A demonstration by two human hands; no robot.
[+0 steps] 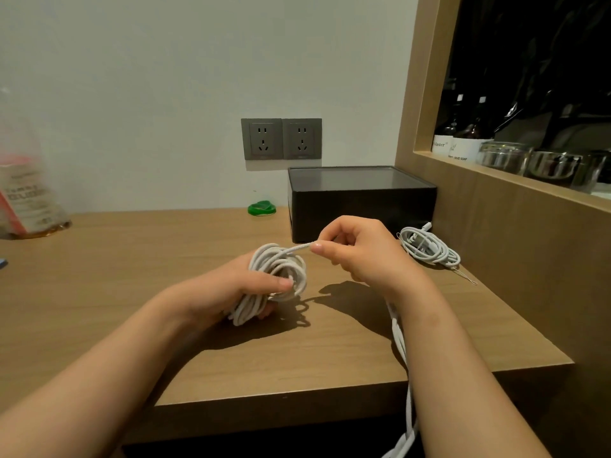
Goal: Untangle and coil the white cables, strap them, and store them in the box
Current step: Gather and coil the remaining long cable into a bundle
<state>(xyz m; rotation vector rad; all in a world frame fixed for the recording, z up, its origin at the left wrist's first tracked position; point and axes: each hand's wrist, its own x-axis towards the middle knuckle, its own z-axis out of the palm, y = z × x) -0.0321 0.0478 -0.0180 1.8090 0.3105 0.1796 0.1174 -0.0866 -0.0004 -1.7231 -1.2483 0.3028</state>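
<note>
Lighting: dim, warm, overhead; dark shadows lie on the surface [330, 345] beneath left hand [246, 285] and right hand [360, 256]. Focus: centre sharp, bag [26, 193] at left edge blurred (label unreadable). Edges: wide-angle bending of straight lines.

white cable coil [277, 279], black box [362, 203], green straps [262, 208], grey wall sockets [281, 139], tan wood-grain desk [165, 266], second white coil [429, 247]

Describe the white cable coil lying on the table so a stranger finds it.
Start at the black rectangular box at the back of the wooden table. Right of its front corner lies a flat coil of thin white cable. Unlike the white bundle in the left hand, no hand touches it.
</note>
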